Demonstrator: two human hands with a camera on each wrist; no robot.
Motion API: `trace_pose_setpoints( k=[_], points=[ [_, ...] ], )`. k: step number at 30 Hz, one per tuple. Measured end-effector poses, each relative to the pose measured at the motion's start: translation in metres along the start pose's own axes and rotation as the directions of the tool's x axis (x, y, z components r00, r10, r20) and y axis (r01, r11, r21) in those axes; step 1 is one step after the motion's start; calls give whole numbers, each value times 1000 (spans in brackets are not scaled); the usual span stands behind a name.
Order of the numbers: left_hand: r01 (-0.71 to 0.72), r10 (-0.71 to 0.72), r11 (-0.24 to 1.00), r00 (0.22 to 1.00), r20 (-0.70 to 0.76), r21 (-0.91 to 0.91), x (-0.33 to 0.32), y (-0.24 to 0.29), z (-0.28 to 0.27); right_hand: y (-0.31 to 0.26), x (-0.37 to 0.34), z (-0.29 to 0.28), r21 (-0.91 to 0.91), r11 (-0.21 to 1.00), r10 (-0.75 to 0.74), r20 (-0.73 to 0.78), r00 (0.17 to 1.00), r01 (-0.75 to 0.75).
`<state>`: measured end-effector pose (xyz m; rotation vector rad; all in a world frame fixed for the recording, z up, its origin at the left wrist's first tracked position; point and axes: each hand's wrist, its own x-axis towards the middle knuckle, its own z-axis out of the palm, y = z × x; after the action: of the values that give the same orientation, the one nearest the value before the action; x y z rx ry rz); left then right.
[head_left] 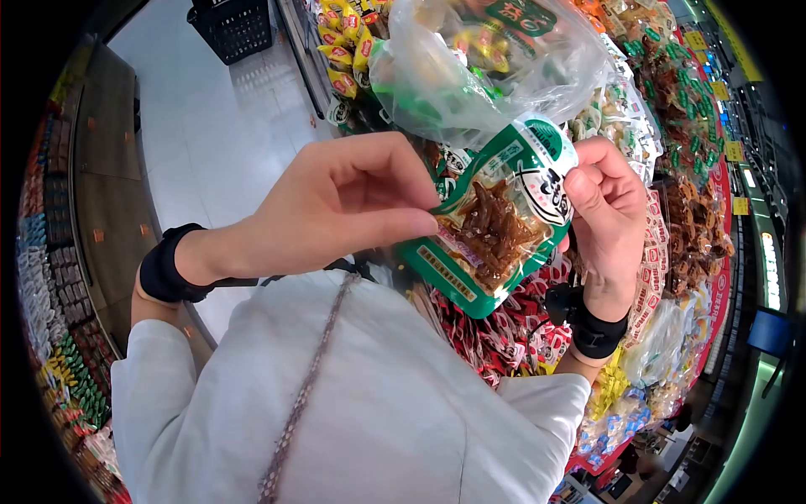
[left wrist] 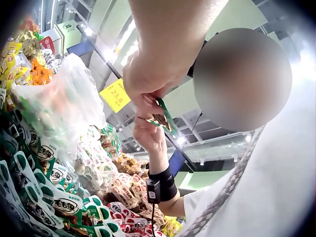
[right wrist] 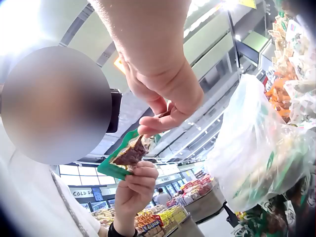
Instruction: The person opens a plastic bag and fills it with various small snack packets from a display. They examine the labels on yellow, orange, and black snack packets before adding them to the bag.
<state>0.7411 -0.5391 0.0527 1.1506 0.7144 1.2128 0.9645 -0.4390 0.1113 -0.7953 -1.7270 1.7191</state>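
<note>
A green-edged snack packet (head_left: 495,227) with a clear window over brown pieces is held up, tilted, in the head view. The left hand (head_left: 336,202) pinches its left edge between thumb and fingers. At its upper right edge, the right hand (head_left: 609,202) grips it with thumb and curled fingers. The left wrist view shows the packet (left wrist: 167,121) nearly edge-on between the left hand (left wrist: 155,74) and the right hand (left wrist: 150,138). In the right wrist view the packet (right wrist: 129,154) spans from the left hand (right wrist: 136,190) to the right hand (right wrist: 165,94).
A translucent plastic bag (head_left: 495,76) with packets inside rests on the heaped snacks beyond the hands. Red-and-white packets (head_left: 537,328) lie below the held one. A black basket (head_left: 233,29) stands on the floor at the upper left, and shelves (head_left: 63,252) line the far left.
</note>
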Motion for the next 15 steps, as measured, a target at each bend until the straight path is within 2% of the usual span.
trace_pose_setpoints(
  k=[2,3,4,5,6,8,9,10,11,12,15],
  points=[
    [-57,58,996,998,-23,74,1,-1,-3,1,0,1,8,1000,-24,-26,999,24],
    [-252,274,922,961,-33,293,4,-1,-7,3,0,3,47,999,-23,-58,998,26],
    [-413,473,764,881,5,495,7,0,-13,5,0,6,87,996,-22,-91,996,30],
    [-523,637,537,765,88,662,8,1,-18,6,0,9,127,991,-19,-122,992,35],
    [-572,685,439,712,153,693,5,2,-21,6,-2,6,202,979,4,-66,998,9],
    [-538,754,-87,514,408,838,5,2,-20,10,-2,10,205,977,-19,-160,987,52],
    [-456,722,-349,426,545,819,7,0,-17,11,-2,12,204,976,-30,-205,978,73],
    [-347,766,-436,341,545,830,10,-4,-15,11,-4,10,244,966,-45,-144,989,80],
    [-221,804,-494,251,539,841,13,-7,-13,12,-4,10,231,968,-62,-161,985,98],
    [-223,798,-501,255,546,836,11,-6,-15,13,-4,11,218,969,-78,-180,981,117],
    [-313,701,-543,343,626,779,8,1,-13,18,-5,11,204,972,-78,-201,977,119]
  ],
)
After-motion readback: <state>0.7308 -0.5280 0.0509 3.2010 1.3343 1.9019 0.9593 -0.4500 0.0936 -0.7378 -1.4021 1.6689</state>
